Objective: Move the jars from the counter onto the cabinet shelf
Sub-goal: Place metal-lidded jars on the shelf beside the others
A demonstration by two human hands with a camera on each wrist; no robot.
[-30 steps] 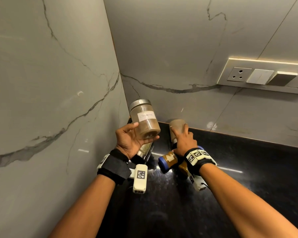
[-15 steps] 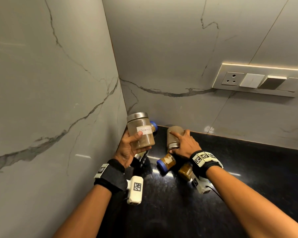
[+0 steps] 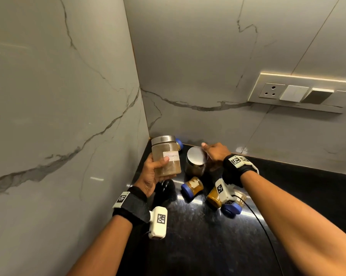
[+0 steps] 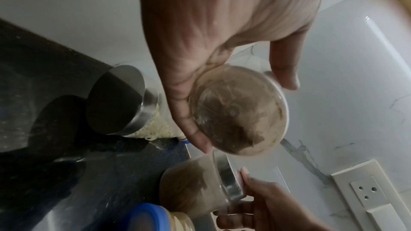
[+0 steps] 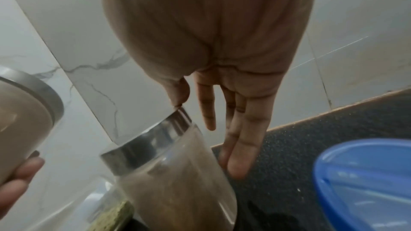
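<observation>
Grey marble-veined walls meeting over polished black surface [image 3: 198, 236]. Best done by wrapping right fingers fully round second steel-lidded glass jar of brown powder [image 3: 195, 162] before lifting; keep upright, clear of blue-lidded jars lying at 6 o'clock. Left hand [image 3: 154, 172] curled round labelled steel-lidded glass jar of brown powder [image 3: 166, 156], held aloft. Right hand [image 3: 216, 152] spread, fingers straight, thumb touching lid rim at 3 o'clock.

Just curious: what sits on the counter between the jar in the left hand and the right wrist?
In the head view, a steel-lidded glass jar of brown powder stands there.
</observation>
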